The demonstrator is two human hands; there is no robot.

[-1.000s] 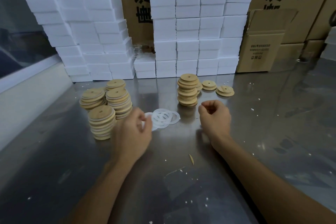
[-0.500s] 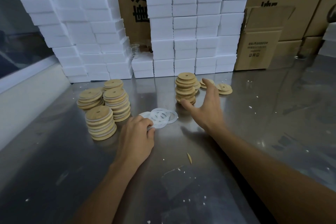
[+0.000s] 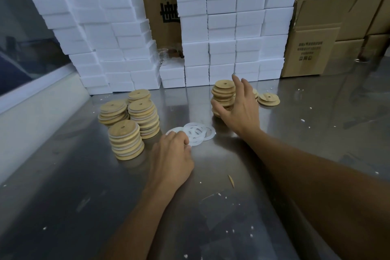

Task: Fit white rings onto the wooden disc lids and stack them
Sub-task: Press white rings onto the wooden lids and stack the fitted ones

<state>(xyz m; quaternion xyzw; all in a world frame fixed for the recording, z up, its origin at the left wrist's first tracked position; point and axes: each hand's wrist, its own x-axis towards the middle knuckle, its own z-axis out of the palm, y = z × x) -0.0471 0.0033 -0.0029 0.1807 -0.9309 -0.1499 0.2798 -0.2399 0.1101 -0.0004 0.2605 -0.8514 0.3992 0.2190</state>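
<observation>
Several white rings (image 3: pixel 199 132) lie overlapping on the steel table (image 3: pixel 84 196). My left hand (image 3: pixel 171 158) rests at their near-left edge, its curled fingertips pinching a ring. On the left stand several stacks of ringed wooden lids (image 3: pixel 125 143), the nearest just left of that hand. A stack of bare wooden lids (image 3: pixel 223 91) stands behind the rings. My right hand (image 3: pixel 239 110) is spread around this stack, with the thumb against its lower left side and straight fingers beside its top. A loose lid pair (image 3: pixel 268 99) lies to the right.
A wall of white foam blocks (image 3: pixel 221 27) and cardboard boxes (image 3: pixel 310 48) closes the back of the table. A low white ledge (image 3: pixel 31 112) runs along the left. A wood splinter (image 3: pixel 231 180) and white crumbs lie near my arms.
My right hand opened from a loose fist and reached forward to the bare lid stack, spreading around it. My left hand moved slightly forward onto the rings.
</observation>
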